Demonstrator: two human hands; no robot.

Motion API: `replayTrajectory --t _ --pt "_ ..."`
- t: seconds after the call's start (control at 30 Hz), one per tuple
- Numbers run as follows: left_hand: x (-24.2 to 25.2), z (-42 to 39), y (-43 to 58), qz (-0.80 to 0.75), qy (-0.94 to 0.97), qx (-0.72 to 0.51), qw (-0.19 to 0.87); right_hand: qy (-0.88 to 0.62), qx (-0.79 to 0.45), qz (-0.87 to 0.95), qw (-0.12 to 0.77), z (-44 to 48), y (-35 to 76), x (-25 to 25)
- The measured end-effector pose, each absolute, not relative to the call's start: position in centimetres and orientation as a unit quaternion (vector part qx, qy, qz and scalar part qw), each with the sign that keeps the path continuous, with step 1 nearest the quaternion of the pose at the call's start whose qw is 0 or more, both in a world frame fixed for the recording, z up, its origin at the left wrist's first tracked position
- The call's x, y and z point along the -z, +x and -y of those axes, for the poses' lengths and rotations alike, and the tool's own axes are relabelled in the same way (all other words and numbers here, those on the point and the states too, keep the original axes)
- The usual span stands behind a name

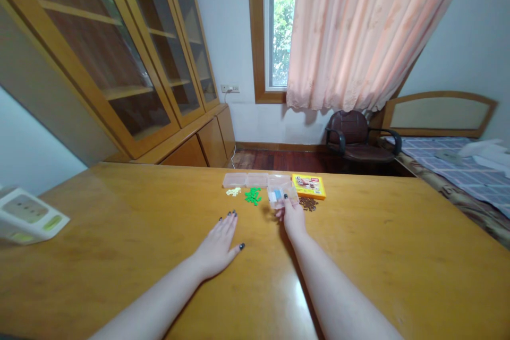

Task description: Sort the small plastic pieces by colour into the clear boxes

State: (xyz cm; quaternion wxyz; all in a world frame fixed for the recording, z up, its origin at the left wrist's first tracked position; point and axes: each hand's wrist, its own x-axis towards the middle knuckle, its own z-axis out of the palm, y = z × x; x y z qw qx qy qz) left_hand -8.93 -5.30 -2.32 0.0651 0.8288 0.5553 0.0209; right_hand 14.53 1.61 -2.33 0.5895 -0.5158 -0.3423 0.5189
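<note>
My right hand grips a clear plastic box with something pale blue and white showing in it, held a little above the table. My left hand lies flat on the wood, fingers stretched and thumb apart, holding nothing. Beyond it are a pile of small green pieces and a smaller group of cream pieces. Brown pieces lie just right of the held box, partly covered by my hand. Behind the piles stand clear plastic trays in a row, and a yellow printed box.
The wooden table ends at a far edge just behind the trays. A white-and-green device stands at the left. Past the table are a glass-door cabinet, a brown armchair and a bed.
</note>
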Motion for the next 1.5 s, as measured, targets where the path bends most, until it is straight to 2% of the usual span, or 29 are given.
replayTrajectory --t 0.23,0.37,0.47,0.63,0.7,0.8,0.9,1.03,1.27,1.5 --pt "-0.5 6.0 1.7 -0.477 0.862 0.043 0.169 -0.536 -0.445 0.387 0.604 -2.1 15.8 2.5" --pt "-1.4 4.2 3.4 -0.464 0.855 0.062 0.222 -0.573 -0.413 0.344 0.619 -2.9 17.1 3.1" --pt "-1.3 3.5 2.3 -0.455 0.843 0.040 0.286 -0.573 -0.441 0.295 0.625 -3.3 17.4 3.4" --pt "-1.6 2.4 0.2 -0.460 0.798 -0.053 0.387 -0.567 -0.427 0.318 0.629 -3.2 17.0 3.0" --pt "-1.9 1.5 -0.1 -0.454 0.798 -0.111 0.381 -0.565 -0.432 0.326 0.623 -2.9 17.0 2.6" --pt "-1.9 0.0 -0.3 -0.465 0.802 -0.218 0.306 -0.556 -0.462 0.329 0.608 -2.6 17.3 2.0" --pt "-1.2 -1.2 -0.7 -0.515 0.769 -0.295 0.238 -0.546 -0.508 0.371 0.553 -2.7 18.1 1.9" --pt "0.0 -1.6 -1.2 -0.489 0.790 -0.290 0.229 -0.551 -0.521 0.391 0.521 -2.9 18.9 2.1" --pt "0.3 -1.5 -0.5 -0.455 0.830 -0.217 0.239 -0.602 -0.425 0.410 0.537 -2.7 18.5 1.6" --pt "0.5 -1.6 -0.3 -0.461 0.844 -0.180 0.206 -0.603 -0.443 0.403 0.527 -2.5 18.2 1.1"
